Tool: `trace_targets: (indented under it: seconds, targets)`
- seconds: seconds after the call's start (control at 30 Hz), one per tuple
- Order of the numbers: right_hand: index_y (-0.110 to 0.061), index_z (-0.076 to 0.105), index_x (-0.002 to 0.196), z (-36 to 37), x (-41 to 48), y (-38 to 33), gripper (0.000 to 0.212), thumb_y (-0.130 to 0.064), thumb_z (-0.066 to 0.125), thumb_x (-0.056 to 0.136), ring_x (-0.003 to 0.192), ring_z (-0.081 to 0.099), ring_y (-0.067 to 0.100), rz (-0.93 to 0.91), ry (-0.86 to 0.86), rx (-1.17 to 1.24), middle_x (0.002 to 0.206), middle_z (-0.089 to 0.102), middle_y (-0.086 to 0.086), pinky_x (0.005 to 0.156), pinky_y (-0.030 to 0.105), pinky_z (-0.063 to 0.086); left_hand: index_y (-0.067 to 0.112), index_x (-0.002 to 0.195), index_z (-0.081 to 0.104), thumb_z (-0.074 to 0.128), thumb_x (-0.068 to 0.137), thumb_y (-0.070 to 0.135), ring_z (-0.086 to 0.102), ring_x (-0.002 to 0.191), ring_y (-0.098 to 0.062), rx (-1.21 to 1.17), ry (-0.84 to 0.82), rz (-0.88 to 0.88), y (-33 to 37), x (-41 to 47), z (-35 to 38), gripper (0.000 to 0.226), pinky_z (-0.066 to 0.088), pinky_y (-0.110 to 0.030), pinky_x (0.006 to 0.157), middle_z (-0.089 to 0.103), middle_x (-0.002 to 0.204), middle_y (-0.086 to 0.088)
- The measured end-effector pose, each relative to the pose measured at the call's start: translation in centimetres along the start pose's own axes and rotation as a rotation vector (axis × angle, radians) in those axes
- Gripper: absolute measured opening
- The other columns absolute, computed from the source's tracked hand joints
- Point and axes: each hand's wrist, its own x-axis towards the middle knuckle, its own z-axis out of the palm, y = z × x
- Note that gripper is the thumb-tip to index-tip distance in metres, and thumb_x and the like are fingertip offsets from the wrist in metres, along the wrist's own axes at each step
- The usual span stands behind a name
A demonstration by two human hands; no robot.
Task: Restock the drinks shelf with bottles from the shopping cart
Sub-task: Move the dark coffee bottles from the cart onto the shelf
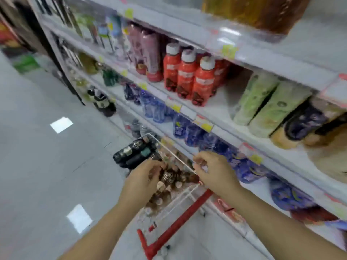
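Observation:
A white wire shopping cart with a red handle stands beside the drinks shelf. Several brown bottles with pale caps fill its basket, and a dark wrapped pack of bottles lies at its far end. My left hand reaches into the basket with its fingers curled round the top of one brown bottle; blur hides the exact grip. My right hand grips the cart's right rim wire.
On the shelves stand red bottles with white caps, pink bottles, green packs and blue bottles on the lower tier. A gap shows between the red bottles and the green packs. Glossy grey floor stretches to the left.

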Motion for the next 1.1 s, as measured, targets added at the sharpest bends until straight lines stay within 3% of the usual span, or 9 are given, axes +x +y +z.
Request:
trace_targets:
  seconds: [0.13,0.23,0.37,0.43,0.53,0.7,0.87,1.0,1.1]
  targets:
    - [-0.021,0.064,0.101,9.2,5.6,0.4,0.015,-0.023,0.06,0.086,0.093,0.062,0.019,0.081,-0.173,-0.047,0.101,0.065,-0.002,0.08,0.037,0.052,0.025,0.11,0.063,0.052,0.093,0.019,0.059,0.093,-0.011,0.038,-0.04,-0.187,-9.7,0.3,-0.7,0.021,0.049,-0.03,0.081,0.063,0.103,0.011]
    - [-0.02,0.064,0.108,14.9,8.8,2.4,0.025,-0.023,0.063,0.084,0.103,0.06,0.023,0.179,-0.253,-0.117,0.11,0.065,0.002,0.086,0.034,0.05,0.024,0.112,0.063,0.053,0.092,0.016,0.056,0.091,-0.005,0.032,-0.046,-0.277,-15.4,0.6,0.2,0.024,0.045,-0.025,0.079,0.061,0.103,0.011]
    - [-0.021,0.063,0.112,19.5,10.5,6.9,0.035,-0.028,0.065,0.079,0.1,0.059,0.027,0.293,-0.341,-0.359,0.11,0.066,0.006,0.08,0.033,0.047,0.024,0.11,0.062,0.052,0.091,0.013,0.056,0.094,-0.007,0.006,-0.072,-0.347,-20.8,2.2,1.9,0.024,0.044,-0.025,0.078,0.06,0.104,0.013]
    - [-0.023,0.062,0.111,20.5,10.5,9.0,0.036,-0.034,0.067,0.077,0.103,0.056,0.028,0.347,-0.366,-0.462,0.111,0.063,0.007,0.081,0.034,0.048,0.023,0.107,0.061,0.051,0.091,0.012,0.055,0.094,-0.008,-0.004,-0.065,-0.363,-22.6,4.1,2.6,0.022,0.045,-0.027,0.081,0.06,0.105,0.011]
    - [-0.02,0.059,0.119,21.1,10.4,11.1,0.044,-0.027,0.069,0.077,0.119,0.046,0.028,0.294,-0.352,-0.56,0.124,0.055,0.006,0.094,0.038,0.044,0.019,0.113,0.061,0.053,0.091,0.013,0.055,0.103,-0.017,0.007,-0.041,-0.375,-24.7,7.5,3.9,0.025,0.044,-0.032,0.088,0.06,0.115,0.001]
    - [-0.02,0.054,0.128,20.8,10.5,12.3,0.053,-0.023,0.07,0.077,0.124,0.04,0.028,0.265,-0.352,-0.547,0.135,0.048,0.005,0.1,0.038,0.041,0.014,0.135,0.044,0.059,0.085,0.009,0.038,0.126,-0.034,0.194,0.004,-0.37,-26.9,13.2,6.3,0.052,0.036,-0.045,0.101,0.043,0.138,-0.013]
    - [-0.023,0.054,0.126,20.8,10.4,13.2,0.053,-0.024,0.071,0.076,0.122,0.04,0.025,0.267,-0.326,-0.475,0.133,0.05,0.001,0.099,0.033,0.039,0.016,0.145,0.027,0.064,0.082,0.017,0.021,0.14,-0.033,0.36,-0.032,-0.342,-28.2,17.3,7.8,0.074,0.018,-0.052,0.112,0.029,0.151,-0.011]
    - [-0.024,0.054,0.126,20.8,10.4,13.6,0.051,-0.025,0.069,0.078,0.121,0.04,0.024,0.247,-0.308,-0.468,0.129,0.052,-0.001,0.097,0.033,0.039,0.017,0.146,0.024,0.066,0.083,0.029,0.031,0.134,-0.036,0.417,-0.054,-0.358,-28.1,19.8,8.6,0.076,0.016,-0.056,0.11,0.036,0.146,-0.014]
    - [-0.025,0.054,0.127,20.9,10.3,13.6,0.05,-0.026,0.068,0.078,0.121,0.04,0.023,0.241,-0.3,-0.477,0.13,0.052,-0.001,0.096,0.033,0.038,0.014,0.14,0.036,0.067,0.081,0.027,0.042,0.121,-0.041,0.458,-0.051,-0.365,-28.1,21.0,8.3,0.067,0.031,-0.052,0.106,0.044,0.133,-0.019]
